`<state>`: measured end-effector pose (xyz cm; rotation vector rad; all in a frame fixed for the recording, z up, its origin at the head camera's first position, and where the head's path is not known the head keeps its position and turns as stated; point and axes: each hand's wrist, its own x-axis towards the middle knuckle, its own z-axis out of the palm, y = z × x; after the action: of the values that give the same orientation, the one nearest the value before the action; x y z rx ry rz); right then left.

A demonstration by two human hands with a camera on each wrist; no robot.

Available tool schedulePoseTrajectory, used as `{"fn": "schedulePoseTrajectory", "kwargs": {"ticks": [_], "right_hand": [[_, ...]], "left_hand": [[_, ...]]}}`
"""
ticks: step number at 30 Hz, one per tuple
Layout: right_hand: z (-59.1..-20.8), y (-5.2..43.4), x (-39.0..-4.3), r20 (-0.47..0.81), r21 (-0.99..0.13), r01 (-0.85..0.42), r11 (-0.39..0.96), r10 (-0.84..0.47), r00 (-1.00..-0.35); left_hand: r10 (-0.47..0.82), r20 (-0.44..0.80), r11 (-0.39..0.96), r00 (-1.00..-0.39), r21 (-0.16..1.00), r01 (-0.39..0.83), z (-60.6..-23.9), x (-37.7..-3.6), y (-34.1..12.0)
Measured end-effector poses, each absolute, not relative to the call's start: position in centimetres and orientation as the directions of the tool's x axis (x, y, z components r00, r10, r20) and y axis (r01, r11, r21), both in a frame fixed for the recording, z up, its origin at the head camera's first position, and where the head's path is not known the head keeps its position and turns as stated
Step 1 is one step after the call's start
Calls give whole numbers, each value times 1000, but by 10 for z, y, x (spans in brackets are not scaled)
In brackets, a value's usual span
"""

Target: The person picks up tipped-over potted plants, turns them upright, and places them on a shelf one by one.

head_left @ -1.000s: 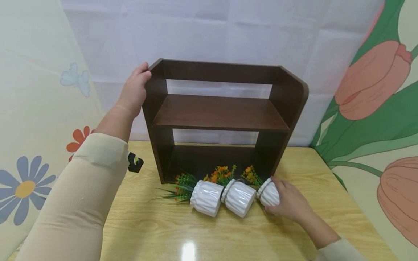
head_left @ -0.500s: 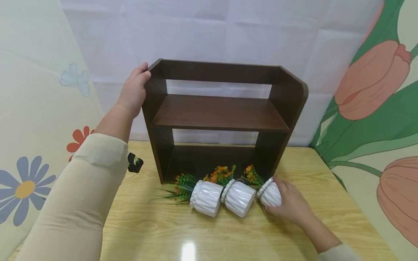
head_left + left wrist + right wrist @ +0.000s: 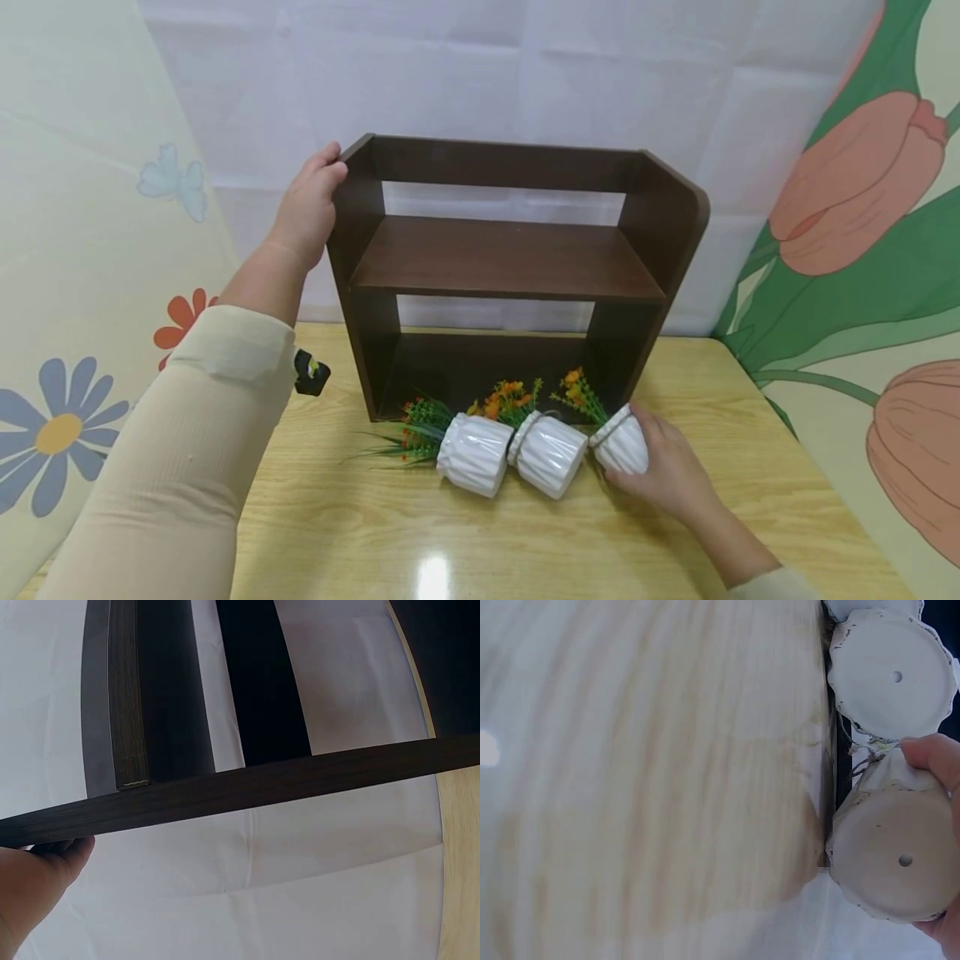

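Note:
My left hand (image 3: 306, 208) rests against the outer side of a dark brown two-tier shelf (image 3: 506, 258), near its top left corner. In the left wrist view, the fingers (image 3: 75, 851) touch the side panel (image 3: 247, 784) from outside. Low at the right, my right hand (image 3: 671, 467) grips a white ribbed flowerpot (image 3: 621, 443) with orange artificial flowers (image 3: 581, 393). The pot is tipped sideways, its flowers toward the shelf. The right wrist view shows its round base (image 3: 896, 855) with a small hole, thumb and fingers at its sides.
Two similar white pots lie on their sides left of the held one: a middle pot (image 3: 549, 454) with orange flowers and a left pot (image 3: 476, 454) with red-dotted greenery (image 3: 420, 429). They lie on a wooden table (image 3: 337, 517) before the shelf. A white cloth (image 3: 480, 75) hangs behind.
The pot in my right hand has turned slightly and its flowers have risen a little against the shelf. The left hand and the other two pots stay in place.

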<state>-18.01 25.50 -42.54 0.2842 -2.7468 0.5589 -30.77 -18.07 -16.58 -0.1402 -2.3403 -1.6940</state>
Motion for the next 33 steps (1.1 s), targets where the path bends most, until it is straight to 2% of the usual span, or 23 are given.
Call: {"fn": "schedulePoseTrajectory", "kwargs": {"ticks": [9,21,33], "right_hand": [[-428,257,-180,325,-400,-223,889,-90,-942],[-435,262,-181,369,-474,-249,845,-66,-927],[-442,270,-181,320,-541,-219,812,-43,-947]], "left_hand": [[-67,257,317,-964,922,223,-166,-309,-180],[-63,250,318,-966,923,218,-166,-308,-179],[-61,252,326,-966,919,220,-166,-307,-180]]}}
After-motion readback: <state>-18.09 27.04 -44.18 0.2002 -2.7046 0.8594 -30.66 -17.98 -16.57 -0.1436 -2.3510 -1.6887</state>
